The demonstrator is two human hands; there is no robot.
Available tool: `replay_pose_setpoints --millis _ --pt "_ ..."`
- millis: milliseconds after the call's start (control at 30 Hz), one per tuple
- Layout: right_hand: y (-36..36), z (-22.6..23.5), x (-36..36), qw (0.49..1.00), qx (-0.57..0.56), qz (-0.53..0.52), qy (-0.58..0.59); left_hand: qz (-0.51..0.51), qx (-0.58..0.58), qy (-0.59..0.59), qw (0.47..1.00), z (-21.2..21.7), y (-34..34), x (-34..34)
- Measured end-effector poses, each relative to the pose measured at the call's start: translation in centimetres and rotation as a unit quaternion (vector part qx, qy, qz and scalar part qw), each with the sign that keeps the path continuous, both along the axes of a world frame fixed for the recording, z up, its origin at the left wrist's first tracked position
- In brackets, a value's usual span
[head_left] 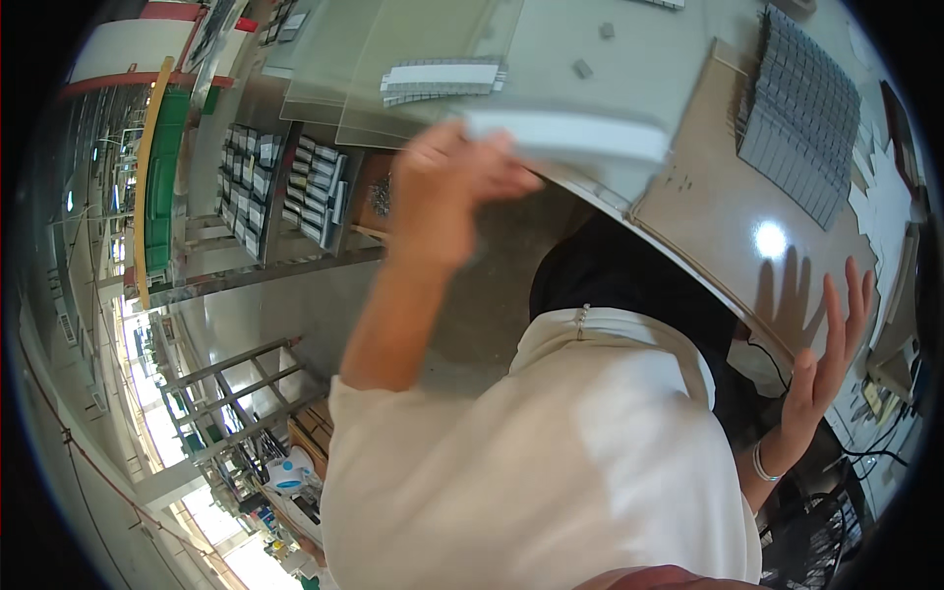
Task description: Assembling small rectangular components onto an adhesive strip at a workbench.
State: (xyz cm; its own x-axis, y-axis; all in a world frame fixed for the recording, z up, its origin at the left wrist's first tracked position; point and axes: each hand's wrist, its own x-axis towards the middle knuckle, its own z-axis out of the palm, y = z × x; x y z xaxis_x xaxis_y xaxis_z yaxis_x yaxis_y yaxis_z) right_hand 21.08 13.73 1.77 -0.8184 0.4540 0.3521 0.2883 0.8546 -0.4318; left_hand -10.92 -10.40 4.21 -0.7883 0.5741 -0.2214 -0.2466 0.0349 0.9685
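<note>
Over the near side of the table (654,69), my left hand (447,167) grips a white strip (580,136) by its left end, probably leaving the length unobstructed. Off right, my right hand (824,349) is empty, fingers wide.

The person's left hand (457,187) grips one end of a long white bar (570,136), both blurred, above the edge of the worktable (644,64). The right hand (831,339) is raised with fingers spread, holding nothing, its shadow falling on a brown board (703,162). A sheet of grey segmented strips (801,123) lies on that board. Near the bar, a white-and-grey strip bundle (442,79) and two small grey pieces (582,69) rest on the tabletop.
</note>
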Motion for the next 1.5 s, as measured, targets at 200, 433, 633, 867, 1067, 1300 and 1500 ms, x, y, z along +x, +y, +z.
replay_pose_setpoints --millis 200,433,633,867,1067,1300,1500 --pt "0.1 0.3 -1.9 0.998 0.016 -0.059 -0.01 0.006 -0.087 -0.042 0.995 -0.1 -4.7 -15.3" --pt "1.9 0.4 -5.5 0.969 0.163 -0.091 -0.16 0.038 -0.457 0.273 0.846 0.4 -8.6 -20.7" --pt "2.7 -0.2 -5.5 0.96 0.193 -0.084 -0.185 0.029 -0.347 0.324 0.88 1.9 -3.2 -13.4" --pt "0.2 0.1 -2.7 0.973 0.132 -0.063 -0.181 -0.087 -0.204 0.359 0.907 -0.9 3.5 -2.2" --pt "-1.2 0.6 -0.8 0.988 0.069 -0.041 -0.132 -0.358 0.03 0.621 0.697 -2.9 11.3 7.7" --pt "-1.9 0.2 1.5 0.99 0.044 -0.135 0.006 -0.377 -0.037 0.667 0.642 -3.7 10.1 7.7" --pt "-2.1 -0.4 -1.5 0.983 0.01 -0.157 0.099 -0.241 -0.142 0.719 0.636 -4.0 7.4 4.0"
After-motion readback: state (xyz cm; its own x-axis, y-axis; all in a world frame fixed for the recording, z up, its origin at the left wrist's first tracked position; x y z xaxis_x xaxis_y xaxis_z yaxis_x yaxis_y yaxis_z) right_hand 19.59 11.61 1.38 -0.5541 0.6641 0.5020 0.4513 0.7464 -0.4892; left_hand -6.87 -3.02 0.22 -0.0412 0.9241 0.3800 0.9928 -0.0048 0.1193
